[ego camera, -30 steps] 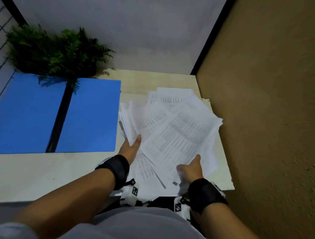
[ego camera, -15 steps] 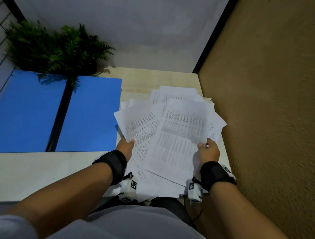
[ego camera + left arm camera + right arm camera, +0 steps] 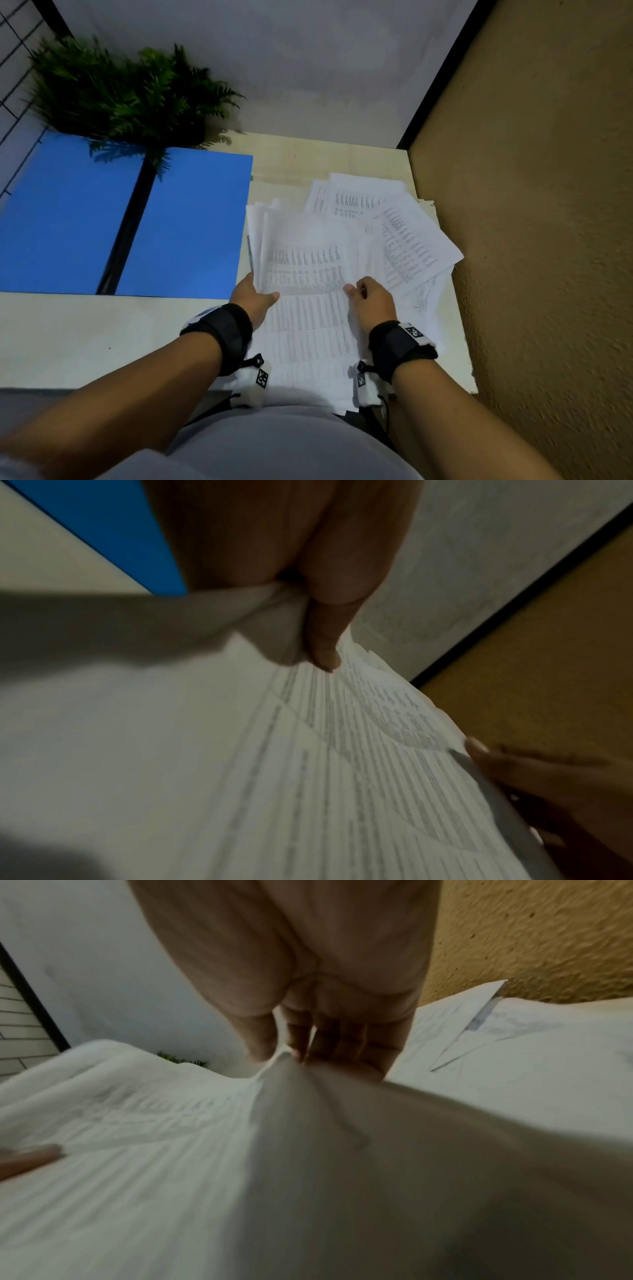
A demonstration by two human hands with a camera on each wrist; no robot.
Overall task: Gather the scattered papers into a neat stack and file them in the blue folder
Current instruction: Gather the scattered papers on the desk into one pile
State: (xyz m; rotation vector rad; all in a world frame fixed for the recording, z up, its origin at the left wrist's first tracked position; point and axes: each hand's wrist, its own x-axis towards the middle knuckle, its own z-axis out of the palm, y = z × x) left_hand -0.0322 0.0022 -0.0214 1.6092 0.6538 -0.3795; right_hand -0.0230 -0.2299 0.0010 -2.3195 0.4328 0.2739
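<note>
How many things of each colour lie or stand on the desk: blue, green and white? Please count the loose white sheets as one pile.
Blue: 1, the open folder.
Green: 1, the fern-like plant behind the folder.
White: 1, the pile of printed papers, held at its near part by the left hand and the right hand.
Total: 3.

Loose white printed papers (image 3: 329,274), fanned and overlapping unevenly on the right part of the desk, near ends overhanging the near edge. Blue folder (image 3: 185,222) lying open and flat just left of them.
</note>
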